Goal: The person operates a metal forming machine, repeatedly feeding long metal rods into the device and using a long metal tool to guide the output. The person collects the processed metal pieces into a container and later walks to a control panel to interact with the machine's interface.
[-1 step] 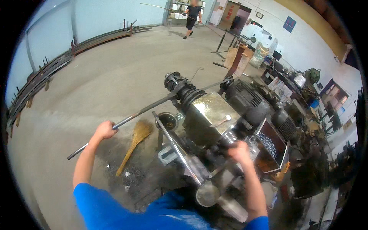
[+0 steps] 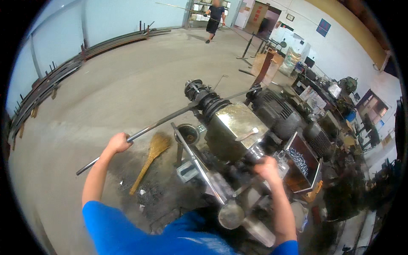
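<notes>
At the lower edge, blue sleeves [image 2: 114,225] are cut off by the frame, near a round metal disc [image 2: 230,216]. The right hand [image 2: 268,168] curls at the machine's near end, beside a shiny round spindle [image 2: 256,153]; motion blur and its own back hide the fingers, so I cannot tell whether it grips anything. The left hand [image 2: 119,143] is closed round a long metal lever [image 2: 163,120], its free end jutting out past the wrist and its far end reaching the machine [image 2: 238,119]; the exact joint there is hard to make out. A straw broom [image 2: 146,168] lies on the floor below the lever. Right of the spindle, a tray [image 2: 295,183] holds small shiny pieces, probably metal. Far off, a person [image 2: 215,19] carries a long thin rod.
</notes>
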Available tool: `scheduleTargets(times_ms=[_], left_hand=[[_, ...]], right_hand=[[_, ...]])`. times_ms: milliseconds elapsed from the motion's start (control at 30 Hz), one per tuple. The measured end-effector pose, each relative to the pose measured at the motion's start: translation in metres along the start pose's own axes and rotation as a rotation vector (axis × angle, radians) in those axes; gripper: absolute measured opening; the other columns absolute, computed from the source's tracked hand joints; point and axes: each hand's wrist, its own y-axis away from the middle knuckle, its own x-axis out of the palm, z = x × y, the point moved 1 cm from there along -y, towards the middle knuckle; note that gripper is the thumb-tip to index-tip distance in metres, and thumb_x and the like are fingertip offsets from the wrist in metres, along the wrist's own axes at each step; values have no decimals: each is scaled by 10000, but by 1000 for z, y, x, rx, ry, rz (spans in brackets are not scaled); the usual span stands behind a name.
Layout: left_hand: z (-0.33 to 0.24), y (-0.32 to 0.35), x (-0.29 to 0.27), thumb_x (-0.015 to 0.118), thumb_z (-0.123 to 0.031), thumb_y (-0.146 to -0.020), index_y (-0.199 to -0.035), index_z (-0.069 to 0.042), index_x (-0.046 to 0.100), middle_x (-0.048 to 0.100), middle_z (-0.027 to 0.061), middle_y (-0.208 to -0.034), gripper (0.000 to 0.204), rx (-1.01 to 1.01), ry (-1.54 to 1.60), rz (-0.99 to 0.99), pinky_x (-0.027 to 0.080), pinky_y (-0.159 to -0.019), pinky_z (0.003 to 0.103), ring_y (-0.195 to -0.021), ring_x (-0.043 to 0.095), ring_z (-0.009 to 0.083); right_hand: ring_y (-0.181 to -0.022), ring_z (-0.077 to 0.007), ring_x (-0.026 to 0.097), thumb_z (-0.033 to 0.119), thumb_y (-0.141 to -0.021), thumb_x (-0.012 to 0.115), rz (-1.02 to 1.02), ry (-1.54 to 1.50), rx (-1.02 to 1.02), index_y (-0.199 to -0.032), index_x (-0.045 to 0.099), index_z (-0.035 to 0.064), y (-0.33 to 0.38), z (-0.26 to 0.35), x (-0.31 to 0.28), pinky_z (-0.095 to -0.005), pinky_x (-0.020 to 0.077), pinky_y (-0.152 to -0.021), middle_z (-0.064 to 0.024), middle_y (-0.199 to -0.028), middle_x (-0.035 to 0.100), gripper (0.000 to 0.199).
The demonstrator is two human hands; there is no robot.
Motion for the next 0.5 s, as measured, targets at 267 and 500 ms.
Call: scheduleTargets(times_ms=[267, 500], left_hand=[[-3, 2, -1, 580, -283, -685, -820, -73, 642, 620, 166, -794, 257, -37, -21, 4, 471, -689, 420, -764, 588, 330], [-22, 22, 14, 589, -286, -640, -827, -79, 641, 624, 162, -802, 284, -60, -109, -18, 483, -680, 416, -762, 604, 317]], right_hand=[[-756, -365, 572, 213, -523, 582, -16, -32, 22, -704, 673, 47, 4, 12, -6, -386, 459, -736, -225, -742, 600, 262], [-750, -381, 562, 212, -532, 579, -49, 17, -76, -707, 673, 51, -3, -9, 7, -401, 457, -731, -238, -707, 581, 256]])
